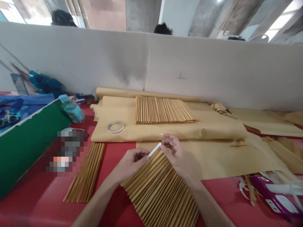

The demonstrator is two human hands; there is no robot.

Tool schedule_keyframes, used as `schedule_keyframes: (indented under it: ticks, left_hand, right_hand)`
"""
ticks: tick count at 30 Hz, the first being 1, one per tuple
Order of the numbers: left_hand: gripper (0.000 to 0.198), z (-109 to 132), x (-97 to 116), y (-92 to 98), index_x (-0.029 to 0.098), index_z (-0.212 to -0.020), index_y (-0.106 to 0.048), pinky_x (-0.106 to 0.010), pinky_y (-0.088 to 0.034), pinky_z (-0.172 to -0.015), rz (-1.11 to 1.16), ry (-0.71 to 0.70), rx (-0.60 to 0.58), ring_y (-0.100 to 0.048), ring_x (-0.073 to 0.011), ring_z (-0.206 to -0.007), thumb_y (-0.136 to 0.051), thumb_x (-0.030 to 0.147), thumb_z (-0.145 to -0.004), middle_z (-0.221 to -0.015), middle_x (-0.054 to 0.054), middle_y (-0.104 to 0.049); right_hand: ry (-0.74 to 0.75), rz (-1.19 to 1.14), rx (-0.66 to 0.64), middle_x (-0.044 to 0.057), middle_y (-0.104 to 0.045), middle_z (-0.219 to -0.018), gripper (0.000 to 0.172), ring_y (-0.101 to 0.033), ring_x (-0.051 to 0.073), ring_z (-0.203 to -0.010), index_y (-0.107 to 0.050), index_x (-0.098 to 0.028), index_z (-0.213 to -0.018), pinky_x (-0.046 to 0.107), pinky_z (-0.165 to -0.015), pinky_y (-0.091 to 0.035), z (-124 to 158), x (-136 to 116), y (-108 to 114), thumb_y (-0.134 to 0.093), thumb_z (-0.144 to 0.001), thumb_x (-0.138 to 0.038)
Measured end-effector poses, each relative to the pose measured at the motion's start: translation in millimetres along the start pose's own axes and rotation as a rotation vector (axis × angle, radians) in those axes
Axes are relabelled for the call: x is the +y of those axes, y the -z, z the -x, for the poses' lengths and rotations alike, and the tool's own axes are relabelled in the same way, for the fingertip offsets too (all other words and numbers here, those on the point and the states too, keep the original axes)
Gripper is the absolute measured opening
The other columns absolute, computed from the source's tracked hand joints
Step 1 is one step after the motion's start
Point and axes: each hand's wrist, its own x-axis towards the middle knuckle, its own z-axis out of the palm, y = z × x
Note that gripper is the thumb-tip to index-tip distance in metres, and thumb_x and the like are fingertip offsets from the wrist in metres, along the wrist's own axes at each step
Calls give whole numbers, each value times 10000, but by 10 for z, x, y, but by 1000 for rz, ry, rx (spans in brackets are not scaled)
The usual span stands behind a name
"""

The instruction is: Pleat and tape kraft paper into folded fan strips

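Pleated brown paper is held at lower centre, long axis running toward the bottom right, folds slanting up-right. The left hand pinches its top edge; the right hand pinches the white strip's upper-right end.

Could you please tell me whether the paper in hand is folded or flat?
Folded: the paper shows narrow parallel ridges and a zigzag edge.

One head-worn cam, wide view, facing forward and down across the red counter. Sits close above the nearest pleated paper; beyond that paper, frame runs up the pale partition and over its top edge.
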Motion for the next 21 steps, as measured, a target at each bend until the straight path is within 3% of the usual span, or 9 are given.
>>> schedule_keyframes:
  ticks: [5, 9, 14, 17, 19, 21]
  left_hand:
    - [318, 53, 19, 54, 158, -944, -786, -304, -488, -742, 38, 84, -56, -667, -196, -806, -716, 461, -879, -900, -74, -761]
    - [307, 69, 10, 42, 159, -965, -789, -301, -489, -787, 110, 75, -60, -664, -186, -827, -773, 436, -835, -923, -71, -761]
    - [313, 67, -63, 8, 142, -913, -773, -281, -483, -753, 148, 77, 52, -640, -169, -783, -808, 429, -796, -866, -61, -744]
    - [322, 46, -91, -6, 137, -902, -763, -273, -482, -739, 159, 36, 136, -631, -166, -774, -793, 445, -810, -847, -56, -735]
    - [325, 32, -94, -6, 140, -903, -763, -273, -485, -744, 156, 3, 159, -633, -167, -778, -784, 454, -821, -849, -56, -737]
    - [321, 25, -89, 2, 147, -910, -766, -279, -495, -752, 159, -13, 169, -641, -171, -781, -789, 455, -820, -862, -57, -746]
  right_hand:
    - [67, 89, 72, 90, -663, -1155, 318, -676, 208, -990, -587, -216, -1131, 421, -967, -530, -36, 48, 6, -615, -955, -480]
    - [111, 117, 131, 97, -640, -1197, 267, -658, 220, -1066, -592, -219, -1111, 430, -970, -527, -57, 119, -54, -602, -969, -445]
    - [213, 171, 178, 93, -631, -1212, 278, -608, 224, -1109, -583, -240, -1225, 430, -1004, -494, 49, 56, -122, -602, -979, -370]
    - [139, 35, -44, 50, -666, -967, 254, -627, 185, -867, -616, -228, -1195, 336, -797, -523, 177, -45, -148, -579, -995, -381]
    - [-40, -158, -290, -14, -613, -723, 314, -568, 144, -647, -591, -211, -1243, 269, -605, -459, 236, -88, -158, -549, -1010, -419]
    - [-200, -296, -445, -58, -550, -598, 403, -490, 118, -531, -551, -192, -1306, 236, -509, -363, 257, -100, -164, -562, -998, -452]
